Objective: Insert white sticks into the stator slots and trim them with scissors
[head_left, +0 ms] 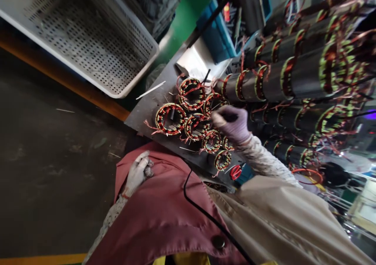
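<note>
My right hand [233, 123], in a pale purple glove, is over the cluster of wound motor stators on the metal table. Its fingers are curled in beside a stator [214, 103] with copper windings and yellow-green slot liners; whatever they may hold is hidden. My left hand [138, 172], in a dirty whitish glove, lies against the red apron [164, 190] with its fingers bent in. I cannot make out anything in it. Around the right hand stand more stators, among them a larger one [170, 119] at the table's left and a smaller one [222, 160] nearer me.
Long rows of stacked stators [273, 81] rise on the right, with loose copper leads. Red-handled pliers [235, 172] lie near the table edge. A blue bin [216, 38] stands behind, and a white perforated crate [120, 94] on the left. A black cable [202, 210] crosses the apron.
</note>
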Available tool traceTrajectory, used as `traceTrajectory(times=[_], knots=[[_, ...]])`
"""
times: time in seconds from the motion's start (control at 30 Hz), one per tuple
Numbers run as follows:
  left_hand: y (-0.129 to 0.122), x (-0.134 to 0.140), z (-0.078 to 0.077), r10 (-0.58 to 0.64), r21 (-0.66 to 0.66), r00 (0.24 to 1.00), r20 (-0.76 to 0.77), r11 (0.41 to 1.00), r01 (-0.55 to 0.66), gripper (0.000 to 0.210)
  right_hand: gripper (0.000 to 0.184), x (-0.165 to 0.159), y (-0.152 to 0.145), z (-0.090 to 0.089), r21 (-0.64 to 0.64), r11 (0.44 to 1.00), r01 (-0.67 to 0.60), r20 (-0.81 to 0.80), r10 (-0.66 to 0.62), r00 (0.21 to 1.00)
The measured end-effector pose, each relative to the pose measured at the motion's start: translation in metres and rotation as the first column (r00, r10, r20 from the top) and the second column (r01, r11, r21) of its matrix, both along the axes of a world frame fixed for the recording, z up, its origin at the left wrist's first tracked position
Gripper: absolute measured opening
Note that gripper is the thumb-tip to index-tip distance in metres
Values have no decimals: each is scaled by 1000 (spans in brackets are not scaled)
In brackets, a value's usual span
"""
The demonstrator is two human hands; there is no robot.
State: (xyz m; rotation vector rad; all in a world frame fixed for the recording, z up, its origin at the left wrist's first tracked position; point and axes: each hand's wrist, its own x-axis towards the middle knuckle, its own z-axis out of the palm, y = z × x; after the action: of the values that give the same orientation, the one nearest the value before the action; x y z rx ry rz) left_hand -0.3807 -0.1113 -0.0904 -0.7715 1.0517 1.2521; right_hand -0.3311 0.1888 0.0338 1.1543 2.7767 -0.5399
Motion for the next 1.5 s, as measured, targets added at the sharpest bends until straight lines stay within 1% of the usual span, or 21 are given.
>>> traceTrajectory(times=[0.03,0.1,0.23,0.3,0.4,0.47,0.57,0.63,0.73,0.87,0.97,1.03,1.1,1.17,1.2,1.23,1.27,1.3,1.33,1.4,1.5], knots=[[-2,1,-1,6,9,1000,-4,1000,-6,60,23,-8,5,1,12,999,31,-77,-30,997],[-7,4,-5,16,24,1000,-18,1000,-15,57,22,-25,16,-6,61,997,37,-120,-29,992],[-15,10,-12,47,20,998,-42,999,-46,55,18,-52,35,-39,144,989,-34,49,27,998],[-18,10,-13,62,9,997,-35,998,-62,56,18,-59,38,-49,166,984,-71,159,44,986],[-20,7,-10,86,-16,996,-12,996,-86,59,17,-65,33,-44,169,979,-116,221,77,972],[-20,4,-7,94,-29,996,2,995,-94,61,16,-67,24,-30,128,986,-109,127,93,988],[-19,0,-3,84,-35,996,21,996,-83,63,16,-68,1,-8,-34,995,-92,-80,89,993],[-19,-1,-3,84,-36,996,21,996,-84,64,17,-66,-18,-3,-150,981,-120,-102,105,989],[-21,0,-5,103,-23,995,2,994,-103,63,21,-60,-39,-15,-208,962,-178,12,185,983],[-27,4,-9,141,-31,990,0,989,-141,62,26,-57,-48,-40,-85,957,-279,182,290,940],[-30,7,-8,136,-54,991,0,989,-135,61,27,-59,-48,-44,-8,938,-346,257,337,906],[-31,8,-3,104,-42,994,-24,994,-105,60,26,-59,-48,-35,-21,942,-335,221,332,917],[-30,4,7,49,4,995,-92,999,-49,58,25,-54,-50,-14,-70,968,-242,64,246,967],[-23,-7,22,-37,101,979,-200,993,58,55,25,-40,-55,15,-134,988,-74,-162,52,985],[-16,-13,32,-88,165,959,-270,977,137,54,25,-30,-60,30,-177,984,21,-267,-69,961],[-6,-20,43,-143,233,926,-348,944,234,52,26,-17,-66,44,-235,966,110,-352,-190,916],[7,-27,55,-196,296,879,-435,891,345,51,27,-3,-74,57,-309,932,188,-408,-308,859],[21,-32,67,-239,348,816,-526,815,463,50,28,14,-82,68,-394,883,256,-430,-423,798],[38,-34,80,-265,387,742,-616,718,578,49,29,31,-91,77,-476,822,313,-430,-528,732],[73,-28,103,-264,425,596,-758,494,759,51,32,68,-110,88,-602,685,410,-394,-702,593],[116,7,129,-219,397,421,-880,145,906,55,35,124,-133,95,-693,494,525,-366,-869,334]])
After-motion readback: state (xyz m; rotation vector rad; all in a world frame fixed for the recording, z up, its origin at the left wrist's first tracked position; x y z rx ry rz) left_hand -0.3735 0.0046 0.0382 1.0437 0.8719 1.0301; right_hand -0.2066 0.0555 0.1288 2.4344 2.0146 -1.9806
